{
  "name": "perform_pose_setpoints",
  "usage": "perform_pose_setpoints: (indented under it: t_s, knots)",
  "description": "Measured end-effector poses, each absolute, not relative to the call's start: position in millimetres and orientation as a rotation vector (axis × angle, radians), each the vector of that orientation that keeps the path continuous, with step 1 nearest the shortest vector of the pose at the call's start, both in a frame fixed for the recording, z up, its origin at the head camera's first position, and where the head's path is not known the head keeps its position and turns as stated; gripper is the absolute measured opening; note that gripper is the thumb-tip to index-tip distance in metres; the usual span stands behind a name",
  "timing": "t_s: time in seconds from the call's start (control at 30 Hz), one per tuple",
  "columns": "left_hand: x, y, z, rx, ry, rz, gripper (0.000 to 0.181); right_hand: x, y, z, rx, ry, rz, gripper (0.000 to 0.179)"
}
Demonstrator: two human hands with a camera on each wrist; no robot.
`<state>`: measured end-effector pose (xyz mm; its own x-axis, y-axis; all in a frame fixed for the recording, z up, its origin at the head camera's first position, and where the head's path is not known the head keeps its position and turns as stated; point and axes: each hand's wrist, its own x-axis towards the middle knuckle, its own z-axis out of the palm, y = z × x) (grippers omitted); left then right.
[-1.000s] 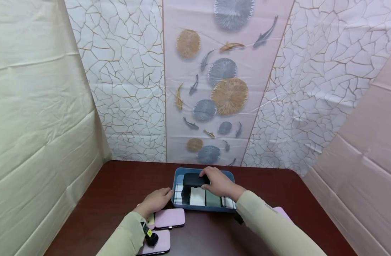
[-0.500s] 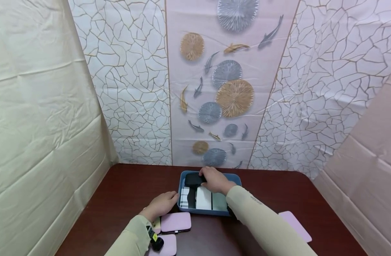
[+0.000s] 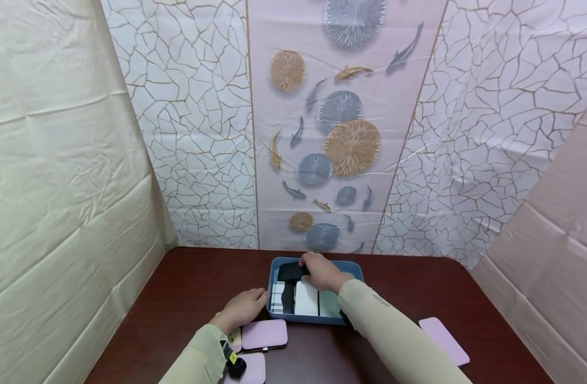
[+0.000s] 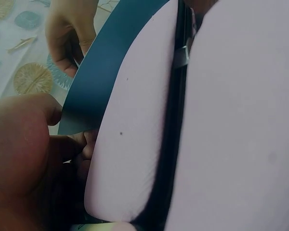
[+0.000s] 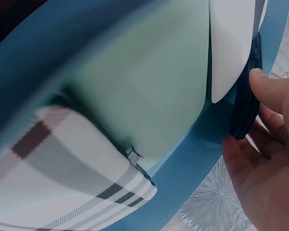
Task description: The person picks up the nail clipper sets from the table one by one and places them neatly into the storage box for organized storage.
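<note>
Clearly black and plain, slim along its edge and rounded at the corners, the case point(image 3: 290, 272) sits in the far left of the blue tray point(image 3: 309, 319), pinched by my right grip point(image 3: 323, 272). My left grip point(image 3: 243, 308) touches the tray's left side; whether its fingers close there, I cannot tell.

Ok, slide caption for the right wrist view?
Right hand holding a black case; a white case, green case and plaid case lie in a blue tray.
</note>
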<state>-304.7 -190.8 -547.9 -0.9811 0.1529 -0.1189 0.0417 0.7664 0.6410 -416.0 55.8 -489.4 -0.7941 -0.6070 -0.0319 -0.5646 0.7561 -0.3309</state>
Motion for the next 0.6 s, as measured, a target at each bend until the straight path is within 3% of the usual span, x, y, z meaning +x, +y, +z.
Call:
perform_pose_setpoints:
  t_s: [0.33,0.6]
  knots:
    - [-307.4,-190.8,-557.1,0.169,2.803,0.991,0.067,-409.8,49.9,-492.5,-0.969,2.843,-0.36,0.027]
    - [-300.5,-188.7,-541.5,0.157,2.82,0.998,0.058,-409.5,52.0,-499.9,-0.947,2.879,-0.346,0.019]
